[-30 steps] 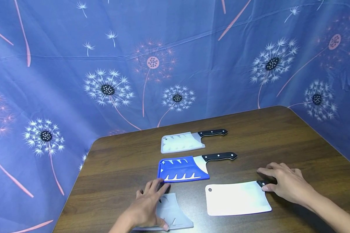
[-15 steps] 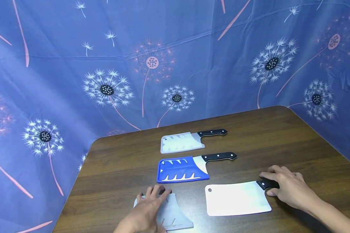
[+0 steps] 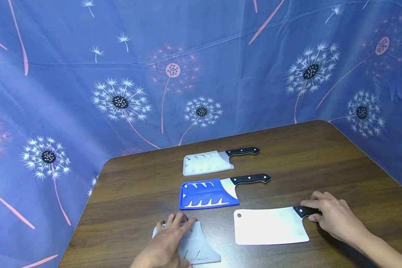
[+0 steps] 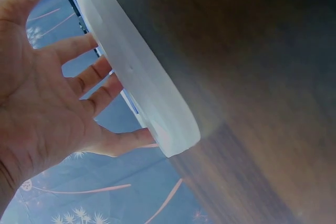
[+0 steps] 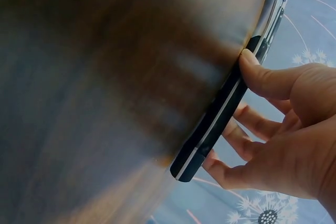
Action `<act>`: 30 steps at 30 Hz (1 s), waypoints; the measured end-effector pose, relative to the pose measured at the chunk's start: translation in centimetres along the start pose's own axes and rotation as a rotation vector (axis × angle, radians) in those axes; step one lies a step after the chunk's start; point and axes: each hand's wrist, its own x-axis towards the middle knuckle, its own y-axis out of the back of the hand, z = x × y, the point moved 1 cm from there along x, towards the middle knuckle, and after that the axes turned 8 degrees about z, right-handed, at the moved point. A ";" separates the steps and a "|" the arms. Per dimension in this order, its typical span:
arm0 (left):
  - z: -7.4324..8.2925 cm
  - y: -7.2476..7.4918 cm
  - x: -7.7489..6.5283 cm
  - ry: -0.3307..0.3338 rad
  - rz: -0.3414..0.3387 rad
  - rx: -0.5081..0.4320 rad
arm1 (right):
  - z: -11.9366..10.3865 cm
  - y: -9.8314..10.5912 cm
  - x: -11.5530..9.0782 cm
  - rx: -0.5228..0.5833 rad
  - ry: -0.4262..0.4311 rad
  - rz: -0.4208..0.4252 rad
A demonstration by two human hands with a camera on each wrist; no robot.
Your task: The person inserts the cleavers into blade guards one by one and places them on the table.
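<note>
A frosted, translucent blade sheath (image 3: 200, 245) lies on the table near its front. My left hand (image 3: 166, 241) spans it from above, holding it with fingers at the far edge and thumb towards the near one. In the left wrist view, the fingertips meet the rim of the sheath (image 4: 137, 74). To the right lies a bare cleaver (image 3: 269, 227), its broad blade pointing left and a hole at the blade's corner. My right hand (image 3: 335, 216) grips its black handle (image 5: 220, 109) between thumb and fingers, partly covering it.
Behind the hands lies a cleaver in a blue sheath (image 3: 204, 193), with another in a whitish sheath (image 3: 206, 163) farther back; both black handles point right. The wooden table (image 3: 137, 186) ends at a blue cloth (image 3: 221, 44) printed with dandelions.
My left hand has drawn its fingers in onto the sheath's far edge. My right hand has shifted along from the blade end and closed farther round the handle.
</note>
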 end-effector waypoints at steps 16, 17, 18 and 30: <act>-0.1 0.6 0.4 -0.086 0.197 0.028 | -0.3 0.2 -0.2 0.006 -0.009 0.036; -0.1 0.7 0.5 -0.090 0.210 0.031 | -0.4 0.2 -0.1 0.008 -0.004 0.054; -0.2 0.8 0.6 -0.093 0.224 0.035 | -0.5 0.2 -0.1 0.010 0.006 0.083; -0.1 2.2 1.7 -0.123 0.380 0.075 | -1.4 0.8 0.7 0.024 0.089 0.372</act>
